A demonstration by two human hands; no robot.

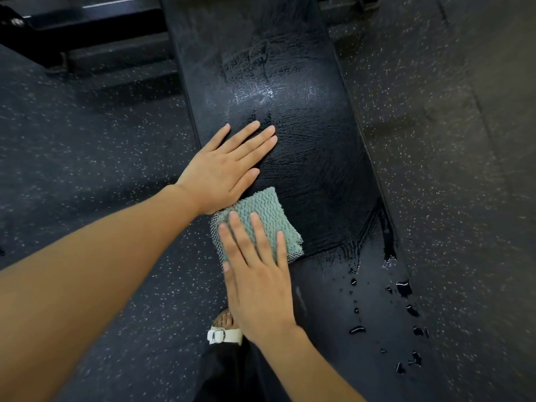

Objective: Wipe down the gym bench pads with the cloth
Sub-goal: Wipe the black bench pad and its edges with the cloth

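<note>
Flooring (87, 134) of dark speckled rubber fills both sides of my remote view. Up the middle runs the black bench pad (313, 158), its far and central surface marked by wet wipe streaks and a pale sheen. A black metal frame (87, 27) stands on the flooring at the upper left. From the lower left a bare forearm leads to the left hand (223, 169), which lies palm down on the pad near its left edge, fingers straight and slightly spread, holding nothing. From the lower right comes the right hand (258, 282), also palm down; its straight fingers press flat on the cloth (269, 210) without curling round it. I read the cloth as a folded, teal, ribbed square lying on the pad at its left edge, just nearer to me than the left hand and touching the heel of that hand; whether it overhangs the edge I cannot tell. A dark trouser leg (232, 372) shows beside the bench at the bottom, with a white buckled sandal (224, 335) just above it. Separate water beads (404, 288) dot the near right part of the pad.
</note>
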